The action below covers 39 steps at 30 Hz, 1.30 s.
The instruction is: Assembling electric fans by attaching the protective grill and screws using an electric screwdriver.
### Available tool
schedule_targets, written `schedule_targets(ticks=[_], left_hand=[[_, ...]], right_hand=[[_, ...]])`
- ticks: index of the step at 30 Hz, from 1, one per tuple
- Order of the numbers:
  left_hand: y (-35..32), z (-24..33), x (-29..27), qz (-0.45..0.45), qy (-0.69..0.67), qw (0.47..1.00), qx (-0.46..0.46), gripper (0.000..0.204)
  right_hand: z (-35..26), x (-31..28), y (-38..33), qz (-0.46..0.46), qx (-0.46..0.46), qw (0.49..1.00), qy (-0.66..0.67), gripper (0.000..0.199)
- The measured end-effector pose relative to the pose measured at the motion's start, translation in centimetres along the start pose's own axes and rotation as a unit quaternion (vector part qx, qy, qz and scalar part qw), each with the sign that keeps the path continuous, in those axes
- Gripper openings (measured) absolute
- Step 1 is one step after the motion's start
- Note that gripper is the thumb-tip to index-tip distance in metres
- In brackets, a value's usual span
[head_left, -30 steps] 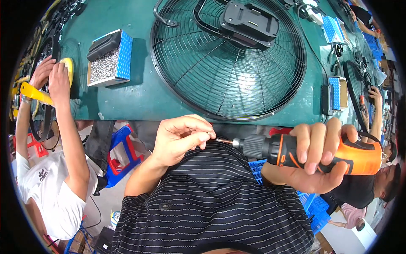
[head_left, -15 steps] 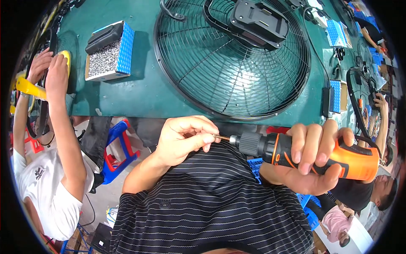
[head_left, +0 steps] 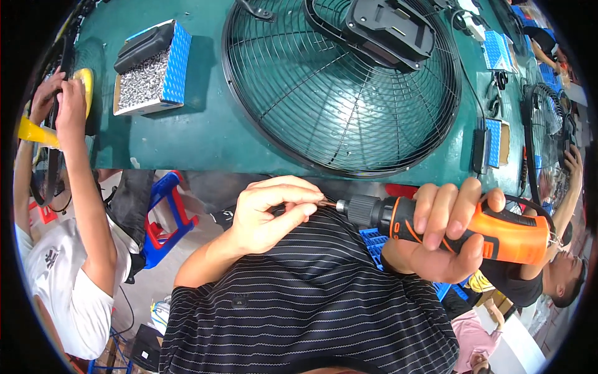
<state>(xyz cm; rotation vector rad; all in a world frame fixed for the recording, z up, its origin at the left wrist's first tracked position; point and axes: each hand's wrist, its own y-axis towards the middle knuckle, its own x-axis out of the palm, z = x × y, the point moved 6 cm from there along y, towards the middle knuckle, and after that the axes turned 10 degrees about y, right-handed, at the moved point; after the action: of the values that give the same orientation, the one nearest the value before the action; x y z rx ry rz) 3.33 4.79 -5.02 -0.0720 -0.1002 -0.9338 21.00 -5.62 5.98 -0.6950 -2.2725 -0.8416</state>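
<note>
My right hand (head_left: 451, 227) wraps round an orange and black power screwdriver (head_left: 507, 235), which lies almost level with its chuck toward the left. A thin coppery bit (head_left: 328, 203) sticks out of the chuck. At the tip of that bit, thumb and forefinger of my left hand (head_left: 271, 212) are pinched together; whatever is between them is too small to make out. Both hands are in front of my striped shirt, just short of the table edge. Beyond them a black round fan guard (head_left: 349, 118) with a black housing (head_left: 391, 31) lies on the green table (head_left: 205, 140).
Left on the table stands a blue and white box (head_left: 176, 65) of small metal screws, with a black block (head_left: 144, 47) across it. At far left a co-worker's hands (head_left: 70, 106) are near a yellow tool (head_left: 37, 132). A blue and red stool (head_left: 168, 218) stands below. Other people work at right.
The screwdriver and my right hand have shifted slightly left and down. My left fingertips stay pinched at the bit's tip. The co-worker's hands at left have moved a little.
</note>
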Motion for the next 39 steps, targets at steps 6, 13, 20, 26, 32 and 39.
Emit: schedule_targets(ticks=[6,13,20,26,32,39], left_hand=[[1.3,1.1,-1.4,0.121,0.327,0.921,0.172,0.029],[1.4,1.6,-1.9,0.248,0.494,0.806,0.213,0.054],[2.1,1.3,-2.2,0.189,0.508,0.824,0.166,0.068],[2.5,0.5,-3.0,0.195,0.469,0.848,0.153,0.071],[2.6,0.2,-3.7,0.184,0.437,0.866,0.158,0.073],[2.4,0.1,-3.9,0.185,0.421,0.876,0.146,0.073]], right_hand=[[1.3,0.9,-0.4,-0.068,-0.056,0.996,-0.016,0.051],[2.4,2.6,-0.1,-0.221,0.005,0.97,-0.106,0.057],[3.8,3.3,-0.1,-0.226,-0.034,0.956,-0.182,0.049],[3.9,3.2,0.1,-0.233,0.04,0.958,-0.162,0.06],[4.6,4.0,1.4,-0.231,0.061,0.955,-0.175,0.062],[5.6,4.7,2.0,-0.229,0.064,0.956,-0.171,0.056]])
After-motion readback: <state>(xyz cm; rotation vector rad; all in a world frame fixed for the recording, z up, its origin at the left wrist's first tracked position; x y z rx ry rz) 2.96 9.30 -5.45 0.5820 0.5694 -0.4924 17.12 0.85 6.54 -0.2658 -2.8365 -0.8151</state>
